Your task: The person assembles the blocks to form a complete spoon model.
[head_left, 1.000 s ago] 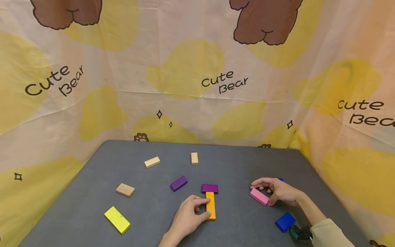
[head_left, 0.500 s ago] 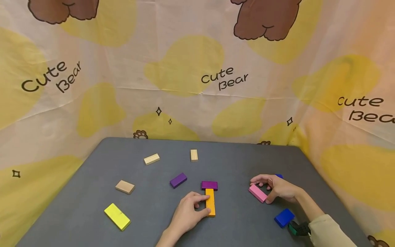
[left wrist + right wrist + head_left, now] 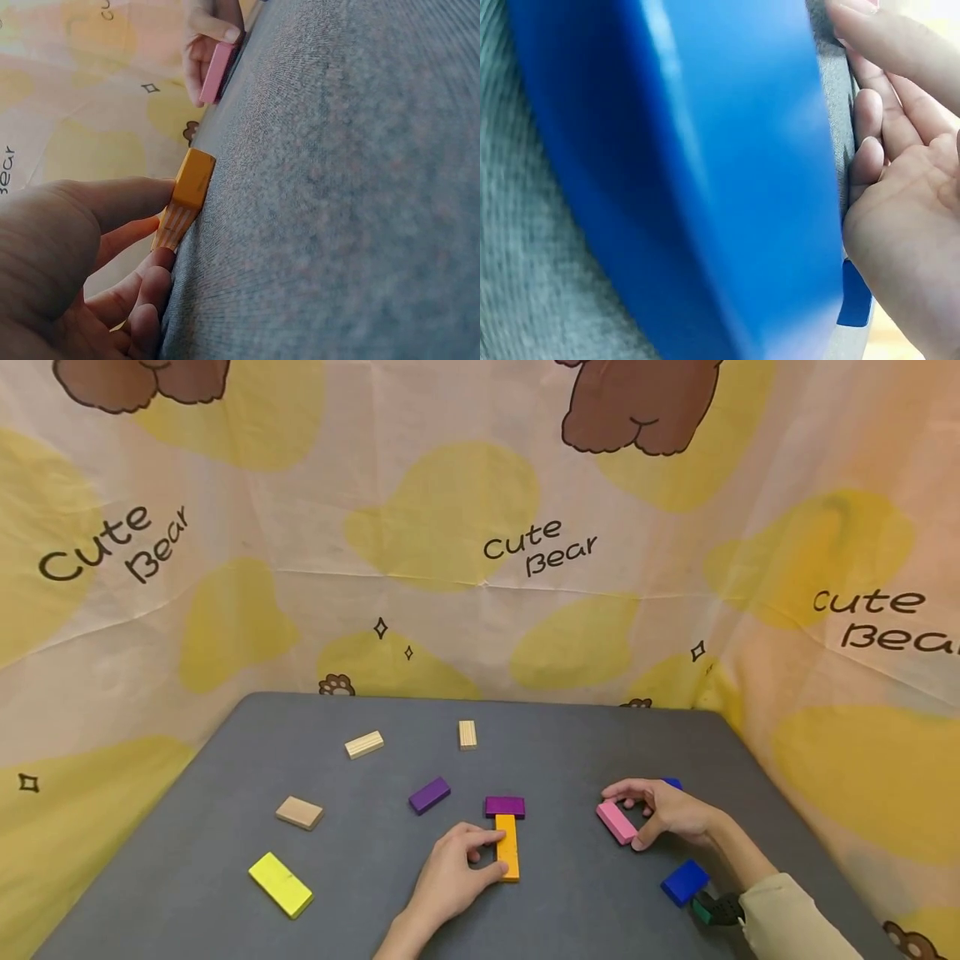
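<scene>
My left hand (image 3: 450,877) pinches an orange wooden block (image 3: 507,853) that lies lengthwise on the grey table. Thumb and index finger grip it, and the left wrist view shows striped marks on the side of the orange block (image 3: 193,178). A purple block (image 3: 505,807) lies crosswise at its far end, making a T shape. To the right, my right hand (image 3: 681,814) holds a pink block (image 3: 617,822) between thumb and fingers, set at a slant. The left wrist view also shows this pink block (image 3: 217,73) in the fingers.
One blue block (image 3: 685,882) lies close by the right wrist and fills much of the right wrist view. Another blue block (image 3: 672,783) is partly hidden behind that hand. On the left are a yellow block (image 3: 281,885), a second purple block (image 3: 430,796) and several plain wooden blocks (image 3: 300,813).
The right hand has shifted the pink block slightly left and turned it to a steeper slant. The left hand stays on the orange block. The head view has tilted a little.
</scene>
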`<state>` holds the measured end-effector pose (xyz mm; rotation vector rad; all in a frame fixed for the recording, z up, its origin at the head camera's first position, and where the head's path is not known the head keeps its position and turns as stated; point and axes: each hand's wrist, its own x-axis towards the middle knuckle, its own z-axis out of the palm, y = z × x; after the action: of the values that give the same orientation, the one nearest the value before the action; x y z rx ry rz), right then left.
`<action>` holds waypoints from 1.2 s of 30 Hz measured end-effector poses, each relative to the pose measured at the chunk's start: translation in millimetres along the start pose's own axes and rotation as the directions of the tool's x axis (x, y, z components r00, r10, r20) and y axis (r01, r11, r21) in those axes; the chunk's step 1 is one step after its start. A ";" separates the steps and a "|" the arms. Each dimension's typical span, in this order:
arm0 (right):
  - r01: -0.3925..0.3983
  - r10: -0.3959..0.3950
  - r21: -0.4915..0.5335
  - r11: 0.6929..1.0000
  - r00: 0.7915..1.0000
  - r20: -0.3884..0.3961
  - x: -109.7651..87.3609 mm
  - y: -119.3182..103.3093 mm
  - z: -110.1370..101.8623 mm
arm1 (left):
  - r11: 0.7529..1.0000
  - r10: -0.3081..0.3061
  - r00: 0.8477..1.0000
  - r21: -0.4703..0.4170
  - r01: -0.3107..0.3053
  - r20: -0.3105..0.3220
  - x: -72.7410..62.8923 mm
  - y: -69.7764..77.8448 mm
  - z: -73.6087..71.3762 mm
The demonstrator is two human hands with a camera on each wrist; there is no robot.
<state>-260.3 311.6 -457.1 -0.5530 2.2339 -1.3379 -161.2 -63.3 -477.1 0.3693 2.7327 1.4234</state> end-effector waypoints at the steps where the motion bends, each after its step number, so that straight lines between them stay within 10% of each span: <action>1: 0.001 -0.001 0.003 1.000 1.000 -0.003 -0.1 -1.5 1.0 | 1.000 0.003 1.000 -0.002 -0.003 0.000 -0.2 -0.3 -0.5; 22: -0.042 0.075 0.180 0.983 0.981 -0.178 -2.4 -31.8 42.4 | 0.999 0.038 0.999 0.007 -0.038 -0.011 -1.5 -0.9 -0.6; 36: 0.001 0.155 0.346 0.938 0.893 -0.423 -24.0 -85.3 126.7 | 0.999 0.025 0.999 0.028 -0.024 -0.025 -2.7 -0.8 0.7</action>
<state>-158.6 198.6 -428.5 -0.0246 2.2506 -1.9066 -158.7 -63.8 -478.4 0.3902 2.7804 1.4069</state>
